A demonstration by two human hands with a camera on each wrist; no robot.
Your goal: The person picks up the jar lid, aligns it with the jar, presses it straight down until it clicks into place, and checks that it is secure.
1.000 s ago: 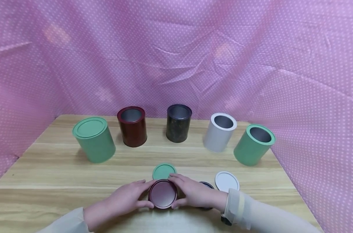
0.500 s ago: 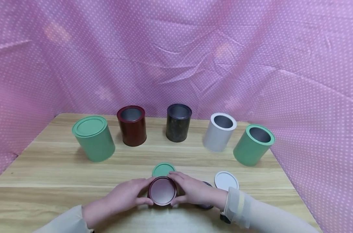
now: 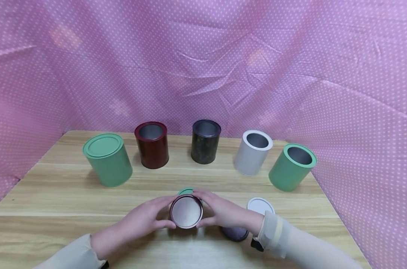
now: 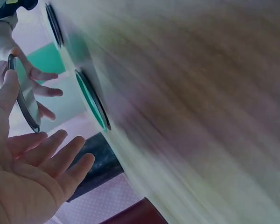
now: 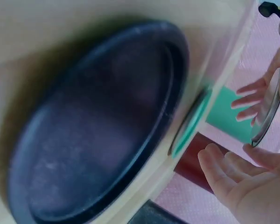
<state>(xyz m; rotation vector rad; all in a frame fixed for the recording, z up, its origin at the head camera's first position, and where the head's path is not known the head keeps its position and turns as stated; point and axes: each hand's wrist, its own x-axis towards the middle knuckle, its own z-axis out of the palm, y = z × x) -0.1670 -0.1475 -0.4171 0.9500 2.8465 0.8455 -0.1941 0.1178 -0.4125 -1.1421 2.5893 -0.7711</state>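
Two hands: we see our left hand point(image 3: 141, 222) and our right hand point(image 3: 223, 215) meeting at one dark red lid point(image 3: 186, 211), low and central over the tabletop point(image 3: 55, 201).
Left fingers: the thumb lies along the near edge of the red lid and the fingers point(image 4: 60, 154) fan loosely behind its far edge, pinching it lightly at the rim.
Right fingers: curved round the lid's other side, thumb near, fingertips point(image 3: 198, 194) at the far rim, holding it too.
Red lid: raised off the tabletop and tilted, its pale inner face turned up toward us; in the left wrist view it shows edge-on point(image 4: 24, 93) between the two hands.
Green lid: flat on the tabletop just behind the red lid, mostly hidden by it and the fingers point(image 3: 186, 191).
Dark lid: flat on the tabletop under our right wrist point(image 3: 235, 233), filling the right wrist view point(image 5: 98, 121).
White lid: flat, just beyond the right wrist point(image 3: 260, 205).
Tins: an arc of five at the back of the tabletop, well apart from the hands, namely a closed green tin point(image 3: 107, 160), an open dark red tin point(image 3: 151, 145), an open black tin point(image 3: 205, 142), an open white tin point(image 3: 252, 153) and an open green tin point(image 3: 292, 168).
Backdrop: pink dotted cloth point(image 3: 203, 56) on three sides.
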